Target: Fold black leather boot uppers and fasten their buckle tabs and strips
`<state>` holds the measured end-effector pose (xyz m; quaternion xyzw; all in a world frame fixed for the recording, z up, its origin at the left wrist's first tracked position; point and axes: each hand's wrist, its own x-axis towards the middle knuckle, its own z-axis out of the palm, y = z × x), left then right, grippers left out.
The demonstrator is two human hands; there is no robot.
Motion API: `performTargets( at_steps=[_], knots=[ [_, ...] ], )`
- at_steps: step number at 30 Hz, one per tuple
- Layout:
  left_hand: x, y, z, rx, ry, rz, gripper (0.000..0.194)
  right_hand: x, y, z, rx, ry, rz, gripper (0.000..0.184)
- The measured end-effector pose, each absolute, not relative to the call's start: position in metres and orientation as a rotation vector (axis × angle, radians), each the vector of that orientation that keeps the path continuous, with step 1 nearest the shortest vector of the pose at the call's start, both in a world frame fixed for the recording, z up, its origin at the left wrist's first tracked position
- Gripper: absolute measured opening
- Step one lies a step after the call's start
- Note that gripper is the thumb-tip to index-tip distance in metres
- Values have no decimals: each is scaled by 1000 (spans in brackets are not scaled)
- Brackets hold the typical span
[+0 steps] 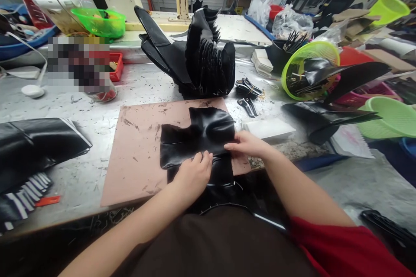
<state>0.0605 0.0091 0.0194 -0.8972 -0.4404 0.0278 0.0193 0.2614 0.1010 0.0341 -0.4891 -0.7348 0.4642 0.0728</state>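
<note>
A glossy black leather piece (195, 136) with a notched upper outline lies on a pinkish board (139, 147). My right hand (248, 143) grips its right edge, thumb on top and the other fingers partly hidden. Along the lower edge, my left hand (193, 173) is closed on the leather, fingers bent over it; what lies under the palm is hidden. More black leather (222, 171) shows below the piece, reaching past the board's front edge towards my lap.
A tall stack of black leather parts (211, 60) stands behind the board. Small black straps (248, 106) and a white block (269, 129) lie at its right. Folded black leather (35, 143) covers the table's left side. A yellow basket (336, 56) tips sideways at the right.
</note>
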Motion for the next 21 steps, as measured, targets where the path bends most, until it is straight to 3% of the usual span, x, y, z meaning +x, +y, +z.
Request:
performTargets(
  at_steps=[10, 18, 21],
  knots=[
    [58, 14, 24, -2817, -1378, 89, 47, 263, 113, 34, -1466, -2535, 1222, 19],
    [65, 18, 28, -2827, -1391, 144, 50, 260, 110, 32, -1671, -2720, 644, 25],
    [69, 18, 27, -2801, -1411, 124, 51, 264, 97, 37, -1841, -2515, 425, 33]
  ],
)
